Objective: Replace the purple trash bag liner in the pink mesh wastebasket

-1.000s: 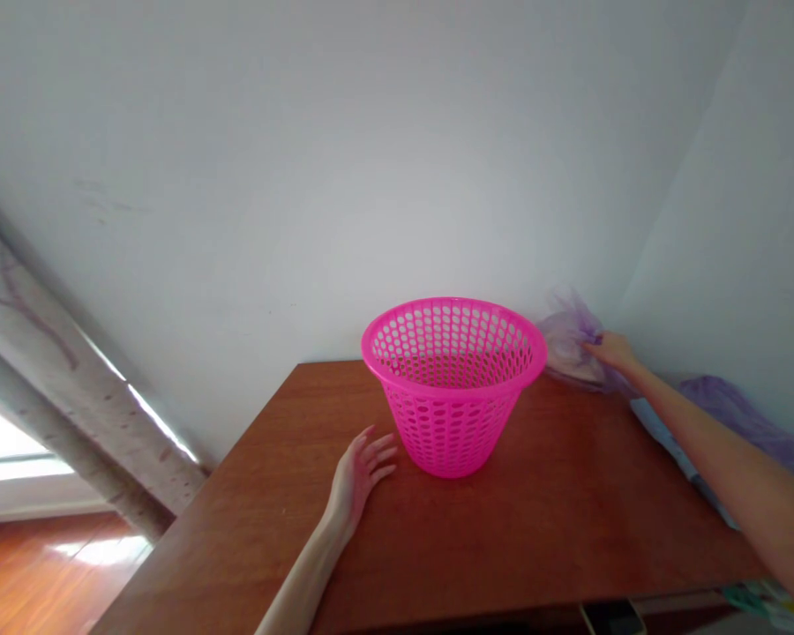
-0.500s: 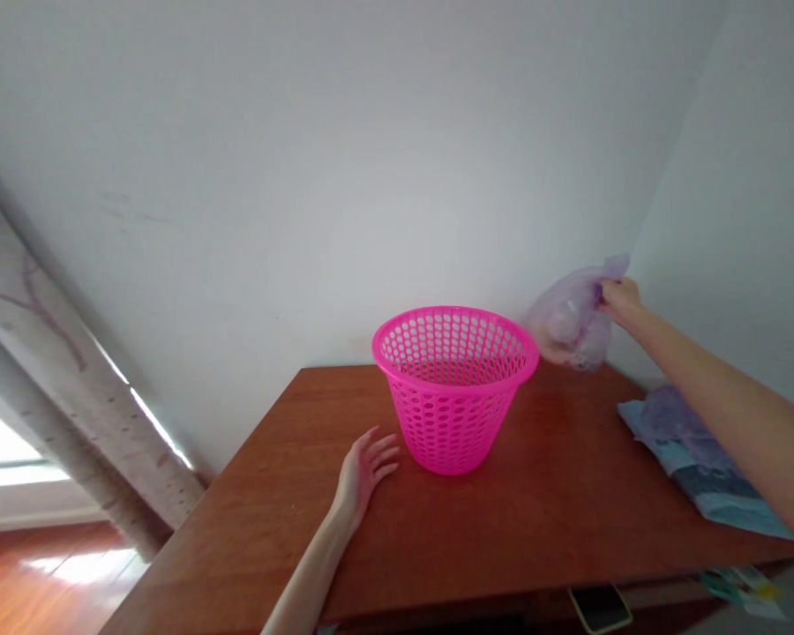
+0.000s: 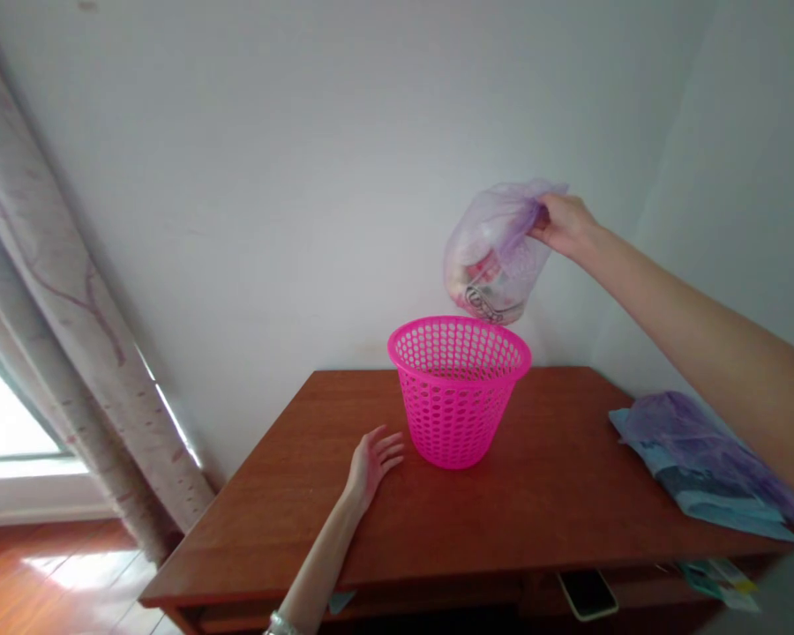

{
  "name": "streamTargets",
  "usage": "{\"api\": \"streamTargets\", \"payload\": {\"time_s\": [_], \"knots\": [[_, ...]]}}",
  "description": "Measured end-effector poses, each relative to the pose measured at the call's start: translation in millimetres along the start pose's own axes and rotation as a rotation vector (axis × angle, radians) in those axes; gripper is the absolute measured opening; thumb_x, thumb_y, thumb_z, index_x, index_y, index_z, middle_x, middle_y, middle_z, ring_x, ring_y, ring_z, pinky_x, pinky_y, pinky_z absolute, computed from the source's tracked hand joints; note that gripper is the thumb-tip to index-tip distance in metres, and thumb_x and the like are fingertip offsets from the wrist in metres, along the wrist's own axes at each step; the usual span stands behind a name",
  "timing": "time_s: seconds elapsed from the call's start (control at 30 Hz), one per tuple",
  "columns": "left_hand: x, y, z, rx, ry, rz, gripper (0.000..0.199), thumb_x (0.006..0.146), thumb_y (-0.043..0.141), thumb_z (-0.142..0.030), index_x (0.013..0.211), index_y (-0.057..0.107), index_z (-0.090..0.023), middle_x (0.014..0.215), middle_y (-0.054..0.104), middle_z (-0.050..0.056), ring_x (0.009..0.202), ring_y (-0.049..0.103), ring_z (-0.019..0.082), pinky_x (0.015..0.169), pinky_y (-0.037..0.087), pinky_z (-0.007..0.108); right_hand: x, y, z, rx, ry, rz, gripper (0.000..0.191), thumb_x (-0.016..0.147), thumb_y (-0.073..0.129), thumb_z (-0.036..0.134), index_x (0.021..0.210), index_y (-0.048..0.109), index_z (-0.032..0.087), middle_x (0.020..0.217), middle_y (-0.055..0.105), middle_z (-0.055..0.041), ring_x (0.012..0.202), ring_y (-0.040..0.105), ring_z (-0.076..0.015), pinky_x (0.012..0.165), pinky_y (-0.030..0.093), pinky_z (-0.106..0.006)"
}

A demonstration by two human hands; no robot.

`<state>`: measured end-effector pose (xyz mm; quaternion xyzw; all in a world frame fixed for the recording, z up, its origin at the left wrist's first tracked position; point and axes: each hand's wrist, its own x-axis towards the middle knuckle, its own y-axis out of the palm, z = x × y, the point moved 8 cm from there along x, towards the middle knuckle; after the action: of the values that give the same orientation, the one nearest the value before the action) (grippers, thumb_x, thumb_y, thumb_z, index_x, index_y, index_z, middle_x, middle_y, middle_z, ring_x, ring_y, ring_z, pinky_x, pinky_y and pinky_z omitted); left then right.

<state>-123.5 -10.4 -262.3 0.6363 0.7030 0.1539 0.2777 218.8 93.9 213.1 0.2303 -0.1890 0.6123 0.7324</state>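
A pink perforated basket (image 3: 455,414) stands upright on the brown wooden table (image 3: 543,511). Raised above its back right rim is a translucent purple bag (image 3: 496,251) with crumpled, printed contents. The fingers of my right hand (image 3: 565,225) are closed on the bag's gathered top. My left hand (image 3: 375,460) rests at the table to the left of the basket, fingers spread, holding nothing and apart from the basket.
On the table's right side lie blue packaging (image 3: 701,494) and a crumpled purple bag (image 3: 675,423). A phone (image 3: 588,593) is at the front edge, below the tabletop. Curtains (image 3: 72,291) hang at the left; a wall (image 3: 271,176) rises behind.
My right hand has lifted the purple bag up and leftward, from beside the basket to above its back rim. The left hand stays beside the basket. The view has shifted slightly.
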Motion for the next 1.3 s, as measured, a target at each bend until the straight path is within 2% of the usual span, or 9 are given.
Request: {"api": "streamTargets", "payload": {"time_s": [0.2, 0.4, 0.53, 0.67, 0.77, 0.87, 1.0, 1.13, 1.3], "knots": [[-2, 0.6, -1, 0.001, 0.017, 0.013, 0.041, 0.091, 0.043, -0.032, 0.127, 0.044, -0.012, 0.107, 0.067, 0.021, 0.083, 0.069, 0.023, 0.076, 0.053, 0.038, -67, 52, -81, 0.051, 0.375, 0.285, 0.014, 0.081, 0.048, 0.001, 0.091, 0.057, 0.005, 0.069, 0.057, 0.0005, 0.059, 0.056, -0.0059, 0.061, 0.052, -0.022], [-1, 2.2, -1, 0.04, 0.014, 0.012, 0.035, 0.088, 0.046, -0.033, 0.116, 0.051, -0.013, 0.101, 0.069, 0.018, 0.078, 0.068, 0.023, 0.072, 0.053, 0.037, -153, 72, -176, -0.448, 0.534, 0.634, 0.008, 0.076, 0.063, 0.012, 0.069, 0.059, 0.011, 0.051, 0.052, 0.0002, 0.047, 0.049, -0.0077, 0.046, 0.046, -0.018], [-10, -7.7, -24, 0.137, 0.284, -0.102, 0.027, 0.081, 0.054, -0.032, 0.102, 0.058, -0.015, 0.09, 0.069, 0.01, 0.071, 0.064, 0.019, 0.062, 0.051, 0.03, -168, 72, -189, -0.587, 0.448, 0.786, 0.02, 0.074, 0.071, 0.029, 0.082, 0.066, 0.012, 0.069, 0.065, -0.0059, 0.056, 0.058, -0.0129, 0.05, 0.05, -0.024], [-45, -5.2, -86, 0.32, 0.698, -0.326, 0.016, 0.076, 0.06, -0.03, 0.086, 0.062, -0.018, 0.078, 0.064, 0.002, 0.065, 0.058, 0.015, 0.055, 0.043, 0.024, -151, 61, -166, -0.721, 0.182, 0.787, 0.029, 0.081, 0.064, 0.034, 0.099, 0.068, 0.011, 0.09, 0.07, -0.0115, 0.073, 0.065, -0.0182, 0.066, 0.054, -0.029], [-82, 49.6, -154, 0.539, 1.059, -0.339, 0.013, 0.079, 0.062, -0.031, 0.085, 0.065, -0.019, 0.081, 0.063, 0.001, 0.074, 0.058, 0.015, 0.065, 0.046, 0.026, -145, 62, -148, -0.912, -0.145, 0.814, 0.03, 0.083, 0.06, 0.025, 0.108, 0.068, 0.011, 0.105, 0.069, -0.0118, 0.093, 0.065, -0.0196, 0.085, 0.05, -0.029], [-96, 147.9, -202, 0.959, 1.31, -0.173, 0.012, 0.081, 0.062, -0.031, 0.082, 0.068, -0.021, 0.088, 0.066, 0.003, 0.089, 0.058, 0.018, 0.082, 0.046, 0.033, -154, 70, -147, -1.056, -0.322, 0.894, 0.036, 0.085, 0.052, 0.016, 0.119, 0.064, 0.015, 0.115, 0.067, -0.0099, 0.102, 0.063, -0.0188, 0.089, 0.047, -0.027], [-56, 261.5, -196, 1.679, 1.324, 0.163, 0.014, 0.08, 0.063, -0.029, 0.085, 0.074, -0.023, 0.114, 0.064, 0.008, 0.112, 0.048, 0.029, 0.096, 0.039, 0.047, -167, 84, -147, -1.317, -0.454, 0.934, 0.03, 0.086, 0.047, 0.014, 0.106, 0.068, 0.019, 0.109, 0.068, -0.0094, 0.099, 0.064, -0.0226, 0.081, 0.046, -0.029], [8, 294.0, -164, 2.095, 0.968, 0.365, 0.03, 0.077, 0.066, -0.032, 0.106, 0.073, -0.026, 0.126, 0.059, 0.011, 0.12, 0.042, 0.037, 0.096, 0.037, 0.052, -165, 85, -134, -1.391, -0.482, 0.861, 0.027, 0.092, 0.042, 0.024, 0.103, 0.067, 0.018, 0.101, 0.069, -0.0108, 0.091, 0.064, -0.0228, 0.07, 0.043, -0.026], [31, 294.2, -160, 2.029, 0.732, 0.412, 0.025, 0.081, 0.06, -0.033, 0.099, 0.075, -0.026, 0.112, 0.067, 0.008, 0.113, 0.049, 0.033, 0.096, 0.04, 0.048, -150, 68, -128, -1.249, -0.408, 0.737, 0.024, 0.088, 0.049, 0.022, 0.104, 0.067, 0.018, 0.102, 0.069, -0.0078, 0.091, 0.063, -0.019, 0.068, 0.039, -0.022]]}}
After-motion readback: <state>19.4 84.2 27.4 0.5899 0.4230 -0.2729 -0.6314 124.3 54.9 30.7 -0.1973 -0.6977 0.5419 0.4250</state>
